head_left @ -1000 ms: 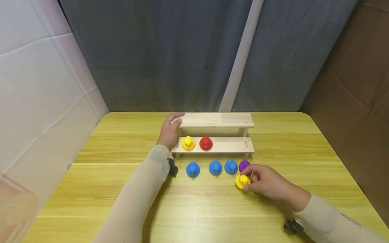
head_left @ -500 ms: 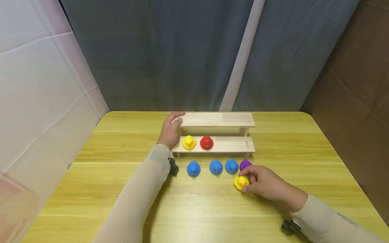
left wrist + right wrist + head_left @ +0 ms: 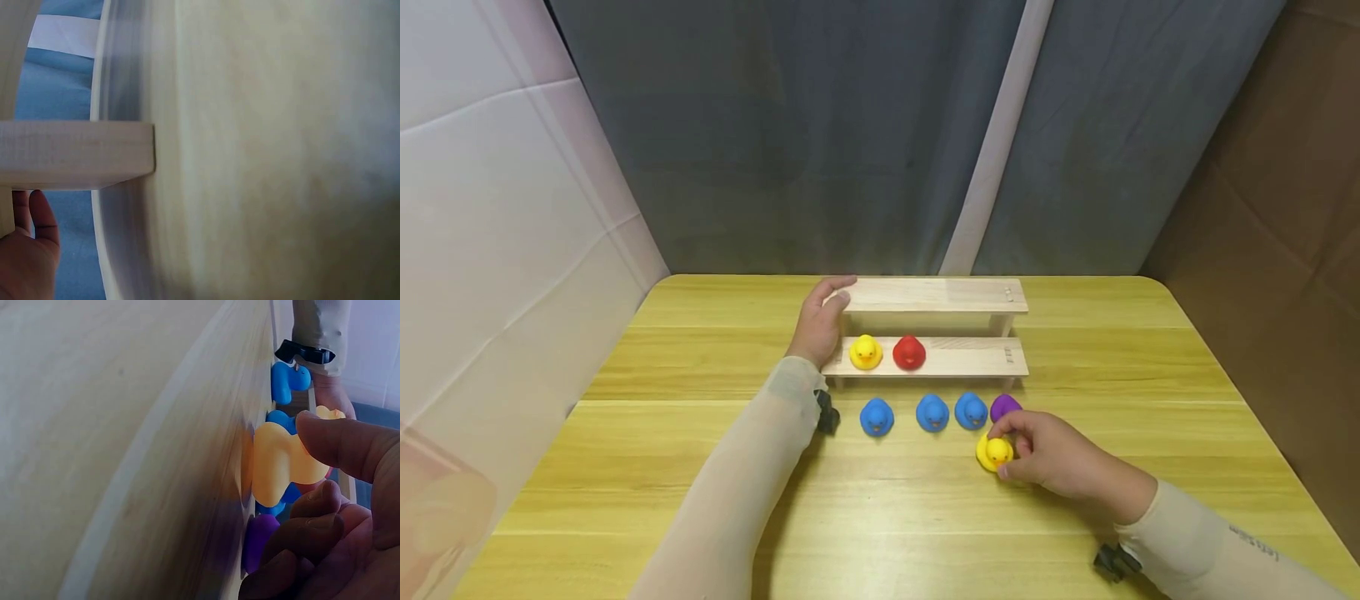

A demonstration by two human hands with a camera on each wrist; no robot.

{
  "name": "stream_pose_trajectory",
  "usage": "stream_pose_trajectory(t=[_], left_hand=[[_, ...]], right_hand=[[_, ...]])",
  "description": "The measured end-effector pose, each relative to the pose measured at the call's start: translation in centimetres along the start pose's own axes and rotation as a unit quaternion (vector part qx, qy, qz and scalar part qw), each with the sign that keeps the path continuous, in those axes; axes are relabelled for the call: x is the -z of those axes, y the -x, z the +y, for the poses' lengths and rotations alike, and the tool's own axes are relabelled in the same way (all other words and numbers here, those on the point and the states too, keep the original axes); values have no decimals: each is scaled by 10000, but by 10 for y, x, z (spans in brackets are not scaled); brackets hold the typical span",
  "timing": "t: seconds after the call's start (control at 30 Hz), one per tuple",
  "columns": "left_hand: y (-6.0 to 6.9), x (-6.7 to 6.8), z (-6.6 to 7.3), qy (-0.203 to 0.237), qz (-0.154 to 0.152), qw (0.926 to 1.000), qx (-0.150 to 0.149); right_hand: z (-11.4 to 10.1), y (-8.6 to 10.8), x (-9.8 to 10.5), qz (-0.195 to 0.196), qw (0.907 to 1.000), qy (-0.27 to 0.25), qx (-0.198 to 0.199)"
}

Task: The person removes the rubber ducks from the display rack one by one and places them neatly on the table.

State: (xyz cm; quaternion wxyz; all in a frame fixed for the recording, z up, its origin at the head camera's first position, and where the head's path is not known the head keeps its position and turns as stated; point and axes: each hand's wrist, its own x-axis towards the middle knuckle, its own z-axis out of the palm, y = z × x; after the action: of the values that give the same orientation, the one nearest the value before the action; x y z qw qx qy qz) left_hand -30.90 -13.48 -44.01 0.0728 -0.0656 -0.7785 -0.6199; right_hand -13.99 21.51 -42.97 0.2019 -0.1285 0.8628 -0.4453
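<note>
My right hand (image 3: 1056,454) pinches a yellow rubber duck (image 3: 995,453) between thumb and fingers, low over the table; the right wrist view shows the thumb against the same duck (image 3: 275,464). Just behind it sits a purple duck (image 3: 1004,407), partly covered by the fingers. A row of blue ducks (image 3: 932,413) stands to its left. My left hand (image 3: 817,323) grips the left end of a two-step wooden shelf (image 3: 936,295), some fingers hidden behind it. On the lower step are another yellow duck (image 3: 866,352) and a red duck (image 3: 909,353).
The shelf stands near the back edge of a wood-grain table (image 3: 880,533). Grey curtain (image 3: 820,150) hangs behind, white cloth (image 3: 497,208) on the left and a brown panel (image 3: 1277,208) on the right.
The right hand and its yellow duck have shifted slightly left and toward me. The left hand, the shelf and the other ducks have stayed put.
</note>
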Motion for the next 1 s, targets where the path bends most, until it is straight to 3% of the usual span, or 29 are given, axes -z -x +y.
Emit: stream_pose_trajectory(t=[0.67,1.0], left_hand=[[3,0,5,47,-25,10000,35],[1,0,1,66,-12,9999,89]], right_hand=[[-1,2,3,-99,9999,41,29],[-25,-1,20,392,9984,355,198]])
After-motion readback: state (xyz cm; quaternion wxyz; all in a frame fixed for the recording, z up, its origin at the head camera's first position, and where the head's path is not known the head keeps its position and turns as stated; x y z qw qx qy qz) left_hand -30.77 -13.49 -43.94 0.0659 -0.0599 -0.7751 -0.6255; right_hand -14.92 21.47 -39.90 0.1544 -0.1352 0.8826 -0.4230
